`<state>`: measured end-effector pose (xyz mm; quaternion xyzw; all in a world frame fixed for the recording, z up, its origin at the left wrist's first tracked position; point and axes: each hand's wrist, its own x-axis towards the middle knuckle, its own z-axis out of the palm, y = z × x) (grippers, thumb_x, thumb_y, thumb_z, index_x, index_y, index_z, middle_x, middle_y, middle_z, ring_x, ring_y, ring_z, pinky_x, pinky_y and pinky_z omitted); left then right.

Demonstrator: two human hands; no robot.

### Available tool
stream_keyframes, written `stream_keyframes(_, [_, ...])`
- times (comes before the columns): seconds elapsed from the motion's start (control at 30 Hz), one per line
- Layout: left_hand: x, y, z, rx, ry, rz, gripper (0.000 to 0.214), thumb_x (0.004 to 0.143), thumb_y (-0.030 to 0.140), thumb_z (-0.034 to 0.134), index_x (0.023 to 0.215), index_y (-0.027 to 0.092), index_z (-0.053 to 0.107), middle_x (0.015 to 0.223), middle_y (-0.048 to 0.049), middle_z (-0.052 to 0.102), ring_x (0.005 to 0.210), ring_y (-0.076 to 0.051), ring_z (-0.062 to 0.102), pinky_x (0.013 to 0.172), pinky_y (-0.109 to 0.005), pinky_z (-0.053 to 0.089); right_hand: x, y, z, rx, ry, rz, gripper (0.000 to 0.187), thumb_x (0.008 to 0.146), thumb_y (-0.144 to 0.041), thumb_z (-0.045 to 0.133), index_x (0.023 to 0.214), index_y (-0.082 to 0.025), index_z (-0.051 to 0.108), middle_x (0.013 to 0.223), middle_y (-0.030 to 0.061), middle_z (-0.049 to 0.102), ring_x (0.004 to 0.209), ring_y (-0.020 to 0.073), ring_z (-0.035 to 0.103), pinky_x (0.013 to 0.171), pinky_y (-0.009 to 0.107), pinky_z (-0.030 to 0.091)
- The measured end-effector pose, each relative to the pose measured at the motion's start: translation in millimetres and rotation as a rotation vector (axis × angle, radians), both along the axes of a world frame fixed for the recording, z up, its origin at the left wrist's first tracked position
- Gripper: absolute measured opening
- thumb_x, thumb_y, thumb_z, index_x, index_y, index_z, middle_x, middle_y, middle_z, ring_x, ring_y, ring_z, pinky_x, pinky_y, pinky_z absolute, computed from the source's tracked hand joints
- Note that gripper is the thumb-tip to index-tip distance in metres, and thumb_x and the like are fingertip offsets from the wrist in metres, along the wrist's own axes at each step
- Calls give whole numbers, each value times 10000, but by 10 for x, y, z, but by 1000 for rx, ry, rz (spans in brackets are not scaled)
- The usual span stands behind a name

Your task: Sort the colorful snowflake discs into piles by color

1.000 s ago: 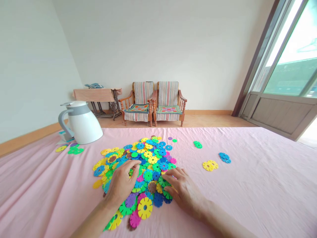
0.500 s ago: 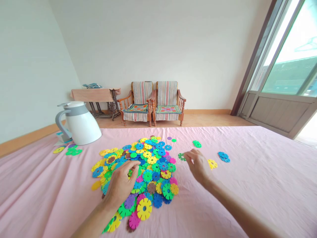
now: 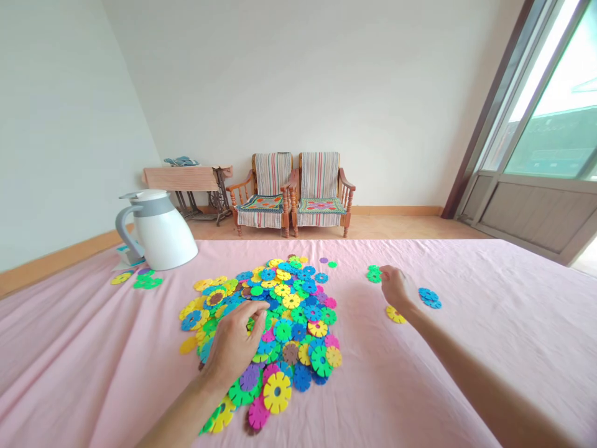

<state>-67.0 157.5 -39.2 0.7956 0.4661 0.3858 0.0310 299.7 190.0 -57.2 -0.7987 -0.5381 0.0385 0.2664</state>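
Flower-shaped plastic discs with notched rims lie in a wide, many-coloured heap [image 3: 282,330] on the pink tablecloth. Over the left part of this heap is my left hand [image 3: 237,336], thumb and forefinger curled close together; whatever lies between the fingertips is hidden. My right hand [image 3: 396,287] is out to the right of the heap, fingers pinched at the right edge of some overlapping green discs [image 3: 374,274]. Just below that hand lies a small group of yellow discs [image 3: 395,315]. Several blue discs [image 3: 430,298] overlap farther right.
A white and grey jug [image 3: 166,235] stands at the table's left, with green discs [image 3: 148,282] and a yellow disc [image 3: 122,278] before it. One purple disc [image 3: 323,261] and one small green disc [image 3: 332,265] lie behind the heap. Two wooden armchairs [image 3: 319,180] stand beyond the table.
My right hand has moved right and away from me, carrying a green disc from beside the heap to the other green ones. My left hand stays over the heap. The view has shifted slightly.
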Motion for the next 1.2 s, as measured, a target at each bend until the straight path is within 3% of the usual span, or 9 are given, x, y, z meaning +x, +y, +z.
stream_keyframes(0.17, [10,-19,5,-1,-2,5,209,881,281,477,941,197,659,913,-34,710,846,-192,668,772,-305,525,-496,-385,-36,86,-2,383,215,886,-185,470,891,-209,684,831,21,683,772,146,627,735,258,465])
stream_keyframes(0.27, [6,-21,-1,-4,-4,-2,211,884,285,477,944,196,658,914,-37,710,852,-193,667,772,-305,524,-771,-598,-56,118,-13,565,240,878,-180,464,972,-218,681,891,31,681,851,166,607,759,266,456])
stream_keyframes(0.37, [-3,-14,-9,-2,-9,-3,209,886,283,476,951,196,655,927,-37,708,862,-191,665,778,-302,522,-918,-692,-51,143,-30,658,299,880,-162,451,1107,-214,640,1030,66,659,974,195,564,827,299,442])
stream_keyframes(0.8, [7,-18,5,2,5,3,217,887,301,472,948,201,654,918,-35,712,852,-194,670,769,-298,527,-1086,-696,-13,101,-100,662,327,859,-154,496,1151,-238,616,1125,85,595,1020,223,521,871,354,407])
stream_keyframes(1.0, [0,-7,2,15,10,3,216,884,307,476,945,203,654,921,-38,713,856,-198,670,774,-302,527,-1093,-725,61,119,-83,646,325,791,-117,528,1092,-193,626,1100,85,596,1006,213,510,880,340,388])
stream_keyframes(1.2, [-8,3,-11,7,9,2,223,890,314,468,950,201,652,926,-48,712,864,-202,667,783,-314,528,-1203,-626,169,116,-86,721,326,891,-255,512,1209,-253,584,1146,63,625,1032,218,519,875,358,366])
